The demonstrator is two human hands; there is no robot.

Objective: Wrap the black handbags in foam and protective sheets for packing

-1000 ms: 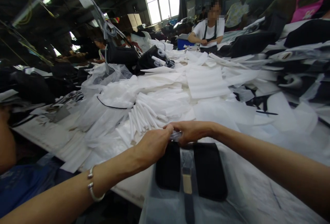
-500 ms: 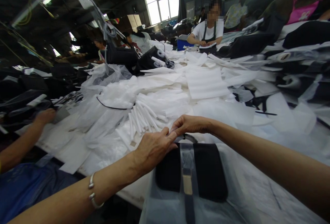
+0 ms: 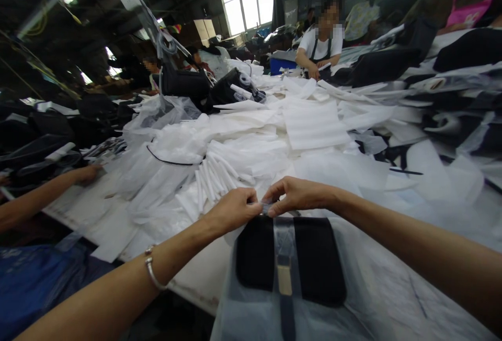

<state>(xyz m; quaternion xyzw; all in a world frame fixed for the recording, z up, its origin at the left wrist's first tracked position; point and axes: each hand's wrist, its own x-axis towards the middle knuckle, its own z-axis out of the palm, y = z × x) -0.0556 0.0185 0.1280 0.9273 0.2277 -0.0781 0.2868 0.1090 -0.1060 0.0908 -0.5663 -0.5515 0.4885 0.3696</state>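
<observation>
A dark bag lies in front of me, its lower part under translucent plastic. Down its middle runs a strap with a pale gold metal piece, and a clear plastic strip covers the strap's upper part. Just beyond the bag's top edge, my left hand is closed, with thumb and fingertips together. My right hand pinches a small bit of clear plastic from the other side. That plastic bridges the fingertips of both hands; how it joins the bag is hidden.
White foam tubes lie bundled beyond my hands. Foam sheets and crumpled plastic bags spread over the table. At the left, a co-worker's hand reaches in. Across the table, a person works near black bags.
My hands, overlapping before, are now slightly apart with clear plastic showing between them. The co-worker's hand at left has moved right. The person across has lowered one hand toward the table.
</observation>
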